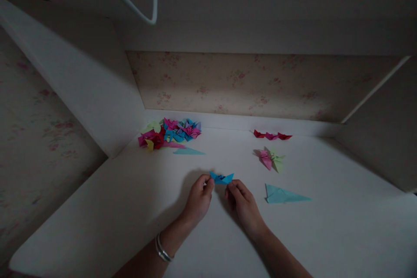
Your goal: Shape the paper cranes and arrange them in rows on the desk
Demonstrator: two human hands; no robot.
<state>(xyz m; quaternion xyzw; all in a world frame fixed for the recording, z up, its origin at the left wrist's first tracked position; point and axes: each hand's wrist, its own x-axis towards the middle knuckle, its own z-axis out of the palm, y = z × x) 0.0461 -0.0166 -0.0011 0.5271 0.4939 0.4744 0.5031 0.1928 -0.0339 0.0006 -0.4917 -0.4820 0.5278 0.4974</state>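
A small blue origami boat-like piece with two raised points is held up just over the white table. My left hand pinches its left end between thumb and fingers. At its right end, my right hand has thumb and forefinger closed on the lower corner. Off to the right of my right hand lies a light teal folded paper, long and pointed. A pink folded paper piece and a pale green one rest side by side beyond it.
A heap of colourful folded papers lies at the back left, with a flat teal paper wedge before it. Red and pink folded pieces stand in a row at the back right. A white cable hangs from the shelf above.
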